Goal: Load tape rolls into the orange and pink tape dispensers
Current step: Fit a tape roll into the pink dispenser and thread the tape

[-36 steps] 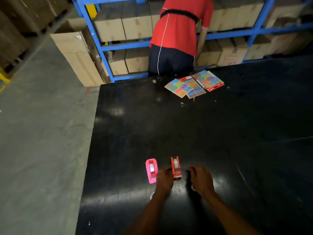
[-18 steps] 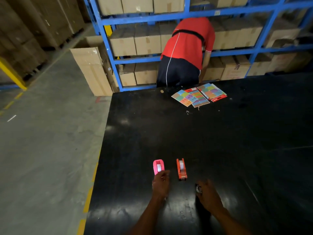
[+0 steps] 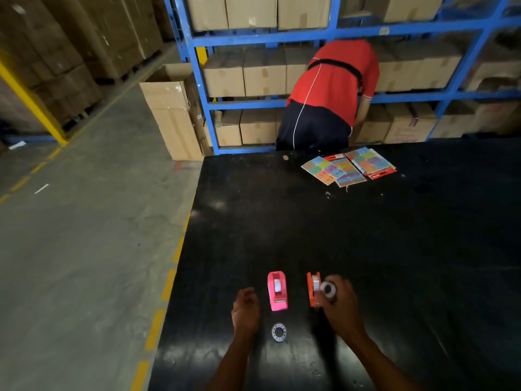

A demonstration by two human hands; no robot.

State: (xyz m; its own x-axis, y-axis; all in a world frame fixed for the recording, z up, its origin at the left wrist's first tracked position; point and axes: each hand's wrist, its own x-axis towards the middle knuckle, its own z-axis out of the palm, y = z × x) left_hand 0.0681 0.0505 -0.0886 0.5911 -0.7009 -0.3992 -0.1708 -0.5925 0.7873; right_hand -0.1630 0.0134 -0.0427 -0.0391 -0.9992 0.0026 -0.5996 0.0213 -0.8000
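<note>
Since half a second ago, right hand point(image 3: 342, 306) is lifting a small white tape roll point(image 3: 328, 289), pinched tight, beside the orange plastic dispenser point(image 3: 313, 289), likely for loading. Left hand point(image 3: 245, 311) is hovering loosely curled, empty, near the pink plastic dispenser point(image 3: 277, 290) and a spare clear roll point(image 3: 279, 332)

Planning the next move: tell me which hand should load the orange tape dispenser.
Right. The right hand already holds a tape roll right beside the orange tape dispenser. The left hand is empty, on the far side of the pink tape dispenser.

A black table point(image 3: 366, 235) stands on grey concrete floor point(image 3: 84, 249); behind it, blue shelving point(image 3: 282, 38) holds cardboard boxes point(image 3: 251, 77).
</note>
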